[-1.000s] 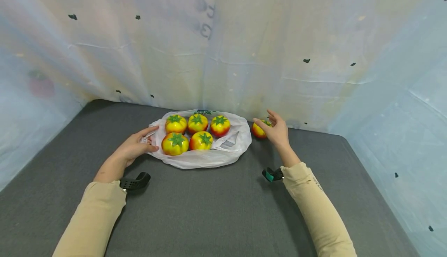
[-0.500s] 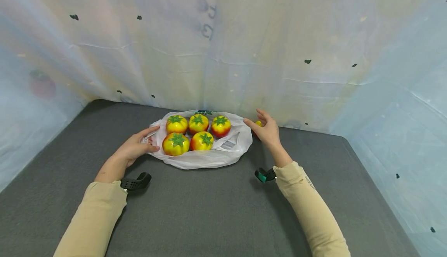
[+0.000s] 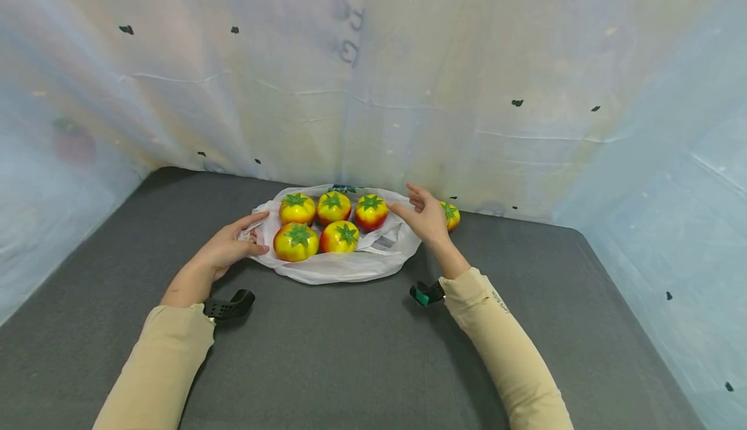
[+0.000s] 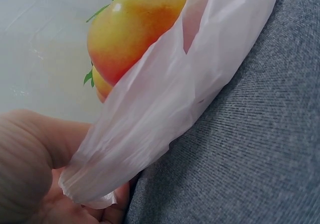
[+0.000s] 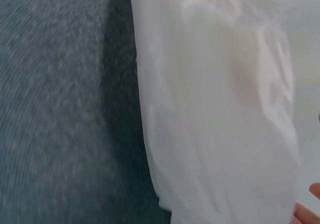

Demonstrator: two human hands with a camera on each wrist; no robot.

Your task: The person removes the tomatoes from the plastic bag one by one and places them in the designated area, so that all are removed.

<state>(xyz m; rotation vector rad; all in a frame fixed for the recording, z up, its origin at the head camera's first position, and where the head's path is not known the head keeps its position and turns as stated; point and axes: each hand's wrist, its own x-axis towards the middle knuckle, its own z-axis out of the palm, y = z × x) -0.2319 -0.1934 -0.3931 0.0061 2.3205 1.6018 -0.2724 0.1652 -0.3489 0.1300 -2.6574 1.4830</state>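
Note:
In the head view a white plastic bag (image 3: 332, 274) lies spread open, several yellow-and-red toy tomatoes with green leafy tops inside it. The left hand (image 3: 224, 248) holds the bag's left edge; in the left wrist view its thumb (image 4: 65, 139) presses the gathered plastic against the fingers. Over the bag's right side hovers the right hand (image 3: 430, 222), fingers apart and holding nothing, its fingertips close to the rightmost toy tomato (image 3: 370, 213) in the bag. Just a few fingertips (image 5: 306, 215) show beside the bag in the right wrist view.
Another toy tomato (image 3: 452, 216) stands outside the bag, partly behind the right hand. All of it rests on a dark grey table (image 3: 327, 365). A pale printed sheet (image 3: 443, 80) hangs behind the table's back edge, and more sheeting closes off both sides.
The right hand has moved left, from the toy tomato outside the bag to over the bag's right side, uncovering that tomato. The left hand keeps its hold on the bag.

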